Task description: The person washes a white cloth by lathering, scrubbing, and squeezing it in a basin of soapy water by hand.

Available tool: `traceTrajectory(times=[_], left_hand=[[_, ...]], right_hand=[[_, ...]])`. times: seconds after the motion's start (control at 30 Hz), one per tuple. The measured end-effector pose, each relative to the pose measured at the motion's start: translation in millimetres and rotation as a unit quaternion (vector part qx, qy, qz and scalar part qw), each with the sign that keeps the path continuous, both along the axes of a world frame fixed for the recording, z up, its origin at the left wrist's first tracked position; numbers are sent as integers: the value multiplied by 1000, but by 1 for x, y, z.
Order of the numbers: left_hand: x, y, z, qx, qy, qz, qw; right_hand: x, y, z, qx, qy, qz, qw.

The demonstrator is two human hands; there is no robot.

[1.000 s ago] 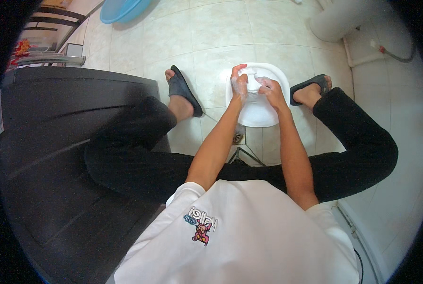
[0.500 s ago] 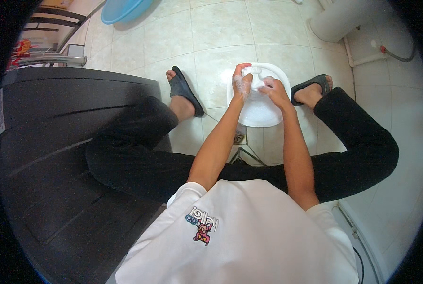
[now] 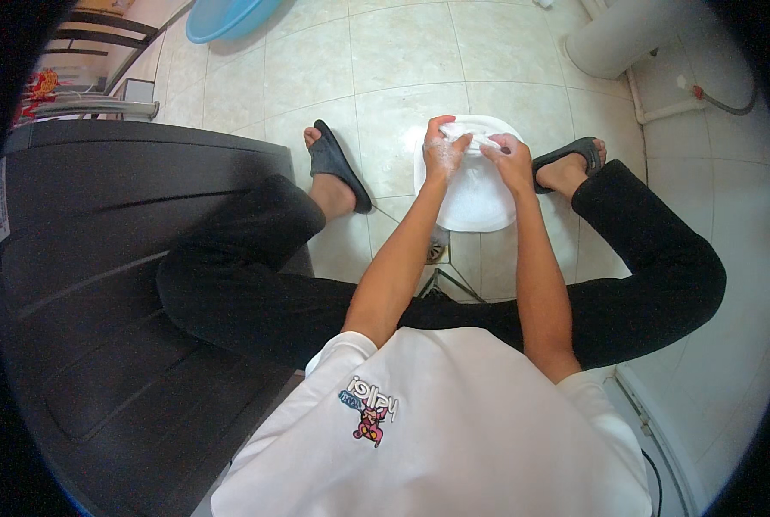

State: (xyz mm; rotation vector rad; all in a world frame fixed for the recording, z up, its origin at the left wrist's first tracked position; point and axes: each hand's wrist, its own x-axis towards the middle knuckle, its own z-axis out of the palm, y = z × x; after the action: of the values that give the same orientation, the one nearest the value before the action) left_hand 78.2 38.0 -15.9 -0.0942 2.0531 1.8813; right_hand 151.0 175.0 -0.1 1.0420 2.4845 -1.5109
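Between my feet a white basin (image 3: 480,220) stands on the tiled floor. Over its far part both hands grip a wet white cloth (image 3: 471,133), stretched a little between them. My left hand (image 3: 443,153) has its fingers closed round the cloth's left end, with soap suds on the skin. On the other end, my right hand (image 3: 510,161) pinches the cloth between thumb and fingers. What kind of cloth it is cannot be made out.
A blue basin (image 3: 230,19) sits on the floor at the far left. Dark furniture (image 3: 144,164) fills the left side. A thick white pipe (image 3: 617,47) and a thin hose (image 3: 729,105) run at the far right. A floor drain (image 3: 437,251) lies just nearer than the white basin.
My hands have moved slightly apart, the right one a little to the right, and the bunched cloth is now stretched between them. The basin stays in place.
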Motion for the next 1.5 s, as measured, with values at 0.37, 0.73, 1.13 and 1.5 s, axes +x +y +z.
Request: traceTrajectory(times=[0.37,0.73,1.13,1.5], left_hand=[[15,0,-14,103,-181,172,963],[38,17,18,192,-480,40,855],[33,-18,-69,44,-236,54,969],[37,-2,-14,-206,8,31,978]], right_hand=[[-10,-5,43,19,159,-62,985],[-10,7,20,-217,136,-163,953],[2,-32,-33,-173,-92,-63,979],[20,-20,-61,-239,-35,-156,958]])
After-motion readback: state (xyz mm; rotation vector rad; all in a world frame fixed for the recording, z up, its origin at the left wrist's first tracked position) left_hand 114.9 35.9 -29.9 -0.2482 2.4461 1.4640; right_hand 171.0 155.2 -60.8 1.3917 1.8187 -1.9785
